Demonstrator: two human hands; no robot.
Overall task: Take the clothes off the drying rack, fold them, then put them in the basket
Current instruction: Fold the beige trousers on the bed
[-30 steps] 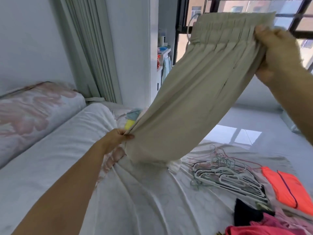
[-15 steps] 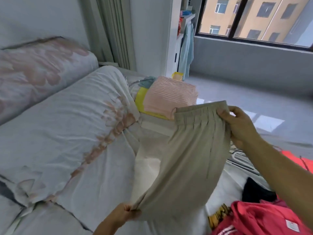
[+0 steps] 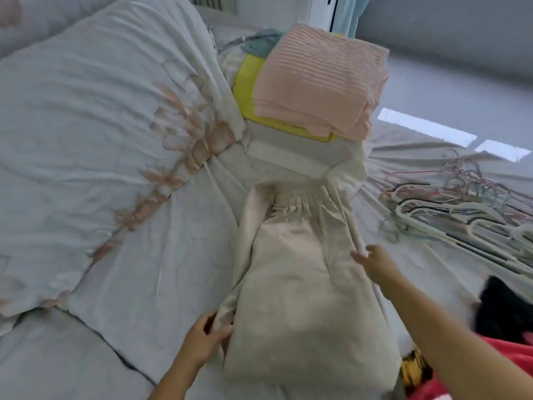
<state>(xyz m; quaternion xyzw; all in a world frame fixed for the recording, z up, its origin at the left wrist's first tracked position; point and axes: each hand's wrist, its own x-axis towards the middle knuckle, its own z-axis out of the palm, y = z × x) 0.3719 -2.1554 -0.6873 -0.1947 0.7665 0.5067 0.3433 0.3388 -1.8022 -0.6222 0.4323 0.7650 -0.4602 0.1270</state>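
Only the head view to go on here. The beige trousers (image 3: 300, 269) lie flat on the bed (image 3: 173, 284), right in front of the person. Their long axis runs straight away from the camera: leg end close in, elastic waistband at the far end, just up against the foot of a folded stack with a pink striped top (image 3: 317, 90) over something yellow (image 3: 245, 88).

The left hand (image 3: 206, 337) is at the near left corner, with its fingers curled round the fabric edge there, so it's holding the trousers. The right hand (image 3: 375, 264) is further up at the right edge, about halfway along, with fingers loose and spread and gripping nothing. It's a bit blurred, so whether it actually touches the cloth is hard to say.

It looks like the fold is about to start. Since the trousers point away from the person, the obvious fold is end to end, near end up toward the waistband, and the left hand is the one already on that end.

A heap of hangers (image 3: 450, 209) lies well to the right, and a red garment (image 3: 461, 370) and a black one (image 3: 501, 313) wait at the near right. No basket is in shot.
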